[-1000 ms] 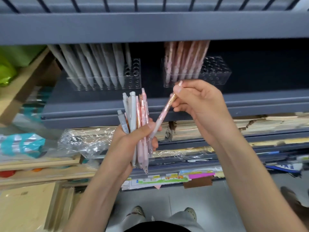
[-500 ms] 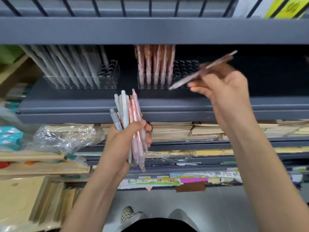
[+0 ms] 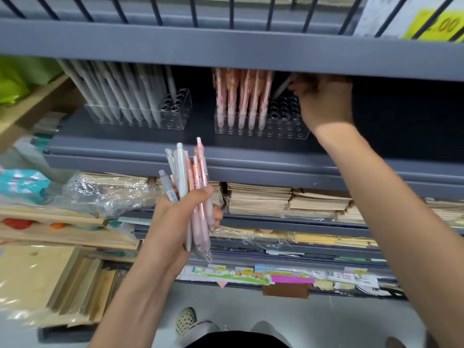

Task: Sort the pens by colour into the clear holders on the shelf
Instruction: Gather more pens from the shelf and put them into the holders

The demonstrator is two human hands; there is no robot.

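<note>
Left hand (image 3: 175, 212) is gripping a bundle of grey and pink pens (image 3: 193, 172) below the shelf (image 3: 150, 146); right hand (image 3: 324, 101) is pinching one tilted pen (image 3: 282, 87) over the pink-filled clear holder (image 3: 286, 124).

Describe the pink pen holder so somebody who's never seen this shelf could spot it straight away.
The grey shelf carries two clear holders side by side. Take the right holder, just below the right hand pinching a pen. Unlike the left holder, holding grey pens, it has pink pens on its left and empty holes on its right.
</note>
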